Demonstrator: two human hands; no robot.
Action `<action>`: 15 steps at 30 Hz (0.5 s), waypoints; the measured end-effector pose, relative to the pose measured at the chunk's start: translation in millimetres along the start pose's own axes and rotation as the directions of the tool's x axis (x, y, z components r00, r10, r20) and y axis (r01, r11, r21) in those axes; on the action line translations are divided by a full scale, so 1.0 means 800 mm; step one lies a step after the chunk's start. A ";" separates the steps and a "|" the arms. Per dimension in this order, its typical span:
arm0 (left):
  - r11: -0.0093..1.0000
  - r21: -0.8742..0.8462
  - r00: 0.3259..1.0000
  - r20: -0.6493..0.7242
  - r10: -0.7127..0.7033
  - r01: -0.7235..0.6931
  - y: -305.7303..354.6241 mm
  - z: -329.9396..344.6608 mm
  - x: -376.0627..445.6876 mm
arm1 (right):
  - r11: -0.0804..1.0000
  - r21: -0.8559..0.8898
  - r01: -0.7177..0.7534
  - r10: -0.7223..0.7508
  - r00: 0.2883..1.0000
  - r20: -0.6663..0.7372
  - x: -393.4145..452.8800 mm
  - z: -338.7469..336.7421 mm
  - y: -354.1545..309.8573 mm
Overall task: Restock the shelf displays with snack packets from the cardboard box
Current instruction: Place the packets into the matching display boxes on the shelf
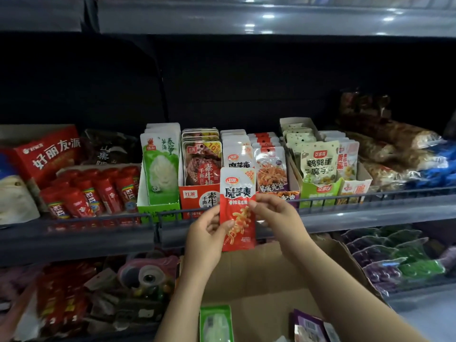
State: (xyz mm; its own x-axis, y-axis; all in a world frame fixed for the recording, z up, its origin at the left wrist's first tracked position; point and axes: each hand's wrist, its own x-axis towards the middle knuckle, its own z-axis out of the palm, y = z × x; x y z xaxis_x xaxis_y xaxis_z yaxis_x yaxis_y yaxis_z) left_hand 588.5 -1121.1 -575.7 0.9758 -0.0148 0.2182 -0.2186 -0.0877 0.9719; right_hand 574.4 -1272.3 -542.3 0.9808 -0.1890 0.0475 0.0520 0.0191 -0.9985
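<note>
While pinched upright, red packet [238, 208] between hands.

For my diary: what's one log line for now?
left hand: holds red packet | right hand: pinches it | below matching row

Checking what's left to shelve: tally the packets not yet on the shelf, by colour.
Red packet, held by left hand and right hand: 1
Green packet, in the cardboard box: 1
Purple packet, in the cardboard box: 1
Total: 3
A pale scrap beside the purple one is unclear.
</note>
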 end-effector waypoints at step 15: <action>0.667 0.695 0.955 0.101 0.278 -0.268 -0.011 -0.017 0.011 | 0.948 -0.227 0.221 -0.266 0.944 -0.195 0.099 0.000 -0.084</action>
State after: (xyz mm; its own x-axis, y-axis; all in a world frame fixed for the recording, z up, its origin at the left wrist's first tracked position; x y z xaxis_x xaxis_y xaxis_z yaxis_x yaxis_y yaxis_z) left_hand 599.2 -1107.0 -581.3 0.8717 -0.1389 0.4700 -0.4039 -0.7467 0.5285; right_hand 648.6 -1288.7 -471.5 0.8755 -0.3746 0.3053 0.2233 -0.2467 -0.9430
